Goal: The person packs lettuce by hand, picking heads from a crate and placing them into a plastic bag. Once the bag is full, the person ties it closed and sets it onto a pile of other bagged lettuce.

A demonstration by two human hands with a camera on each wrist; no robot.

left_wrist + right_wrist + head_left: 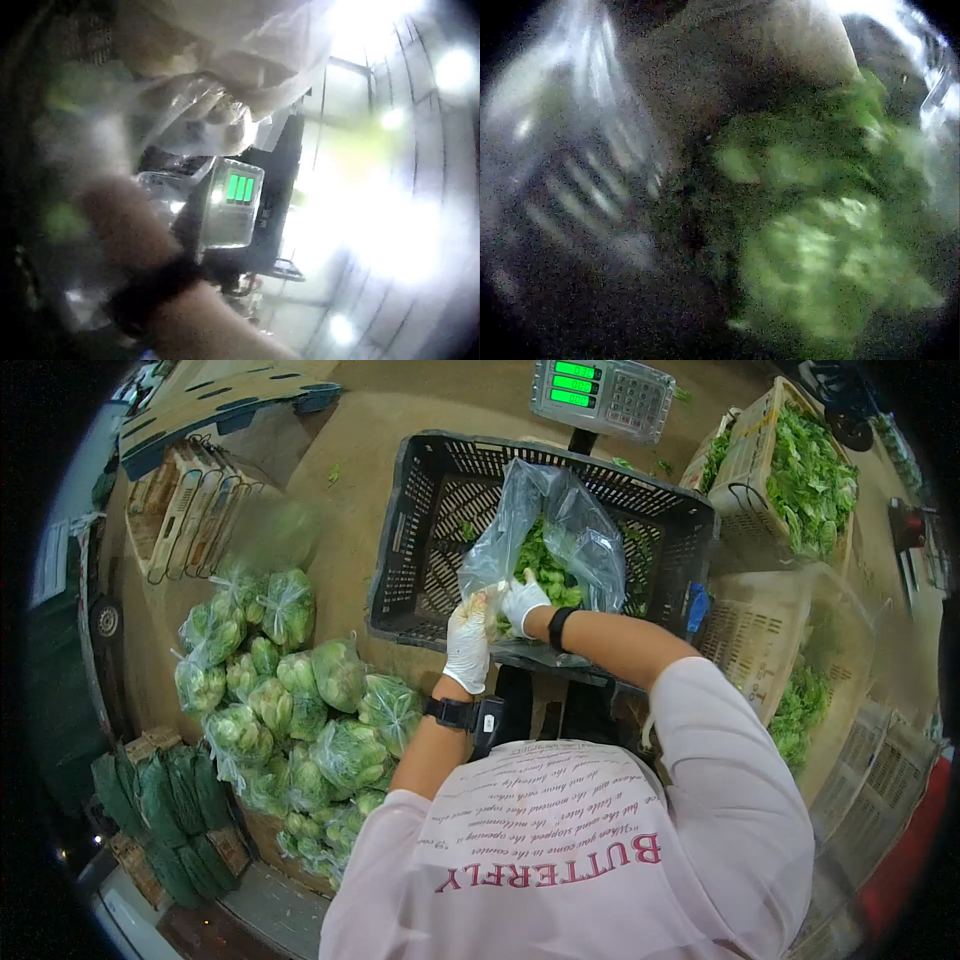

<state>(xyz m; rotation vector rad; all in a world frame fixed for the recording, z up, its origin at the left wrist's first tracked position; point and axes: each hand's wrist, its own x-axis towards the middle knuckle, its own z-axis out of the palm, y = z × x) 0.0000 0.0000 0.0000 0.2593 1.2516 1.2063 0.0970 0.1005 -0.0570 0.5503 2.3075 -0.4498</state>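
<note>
Slouching inside a black crate [400, 560], a clear plastic bag [590, 545] gapes upward, its film creased and glossy, with bright, frilly leafy greens [543, 563] bunched in its mouth. The gloved left hand [467, 642] has its fingers clamped on the bag's near edge, the fingertips of that glove stained brownish. The gloved right hand [522, 605] reaches into the opening against the leaves; whether its fingers are apart or together I cannot tell, as the wrist view is blurred. The right forearm [620, 643] crosses the crate's near side, covering part of it. Beyond the far rim stands a scale [603, 398] with green-lit displays. Bagged vegetables [290, 705] pile up at left; crated greens [810, 480] stand at right.
</note>
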